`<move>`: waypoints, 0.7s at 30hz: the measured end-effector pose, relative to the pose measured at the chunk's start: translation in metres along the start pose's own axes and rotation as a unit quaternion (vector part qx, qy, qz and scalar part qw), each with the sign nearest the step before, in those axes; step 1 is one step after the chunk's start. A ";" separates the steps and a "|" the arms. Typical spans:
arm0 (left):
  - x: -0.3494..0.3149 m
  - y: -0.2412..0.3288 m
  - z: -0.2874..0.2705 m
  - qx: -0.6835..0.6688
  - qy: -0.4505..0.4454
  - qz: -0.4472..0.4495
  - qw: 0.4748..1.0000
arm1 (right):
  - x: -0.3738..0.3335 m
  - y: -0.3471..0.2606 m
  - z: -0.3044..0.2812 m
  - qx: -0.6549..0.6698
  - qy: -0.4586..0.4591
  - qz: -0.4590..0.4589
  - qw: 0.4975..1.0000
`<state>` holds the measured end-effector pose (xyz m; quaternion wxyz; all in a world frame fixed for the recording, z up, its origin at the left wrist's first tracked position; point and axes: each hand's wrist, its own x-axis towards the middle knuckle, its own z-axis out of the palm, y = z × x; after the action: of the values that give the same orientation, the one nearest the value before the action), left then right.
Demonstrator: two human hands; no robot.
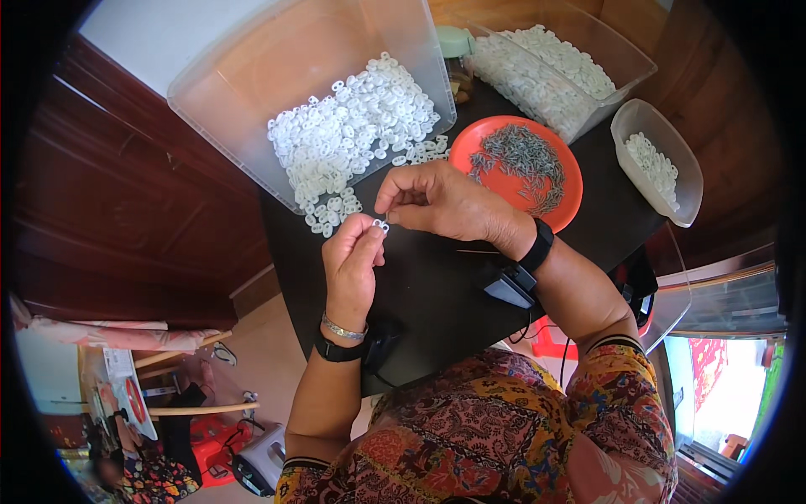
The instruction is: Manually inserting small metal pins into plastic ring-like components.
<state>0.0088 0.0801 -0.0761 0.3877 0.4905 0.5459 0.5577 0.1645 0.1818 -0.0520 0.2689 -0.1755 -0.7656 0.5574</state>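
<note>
My left hand point(353, 260) pinches a small white two-holed plastic piece point(381, 226) between thumb and fingertips, above the dark table. Close against it, my right hand point(441, 202) has thumb and forefinger together. What sits in that pinch is too small to make out. Just beyond the left hand, loose white pieces point(332, 210) spill from a tipped clear plastic bin point(243, 76) holding a large heap of them. Right of my right hand, a red plate point(571, 181) carries a pile of thin grey metal pins point(522, 160), nails or screws; I cannot tell which.
A second clear bin point(579, 126) full of white pieces stands at the far right, with a small translucent tub point(684, 160) beside it. Behind the plate is a jar with a pale green lid point(454, 42). A thin stick point(477, 251) lies on the dark table point(437, 294).
</note>
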 end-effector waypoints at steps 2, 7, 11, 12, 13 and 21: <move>0.000 -0.001 -0.001 -0.002 0.001 -0.001 1.000 | 0.001 0.001 0.000 -0.003 0.000 -0.003 1.000; 0.000 -0.002 0.000 0.011 -0.002 -0.004 1.000 | 0.001 0.002 0.001 0.003 0.007 -0.007 1.000; 0.000 -0.001 0.000 0.037 -0.008 0.002 0.999 | 0.000 0.001 0.000 -0.012 0.001 -0.006 1.000; 0.000 -0.001 0.000 0.034 -0.011 0.004 0.999 | 0.000 0.001 0.000 -0.014 0.000 -0.008 1.000; 0.000 -0.002 0.000 0.032 -0.012 0.005 0.999 | 0.001 0.002 0.000 -0.014 -0.001 -0.011 1.000; -0.003 -0.004 0.002 0.033 -0.002 0.001 0.999 | 0.000 0.001 0.003 -0.030 -0.009 -0.006 0.999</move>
<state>0.0111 0.0781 -0.0807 0.3712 0.5051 0.5628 0.5388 0.1623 0.1801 -0.0538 0.2596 -0.1739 -0.7857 0.5339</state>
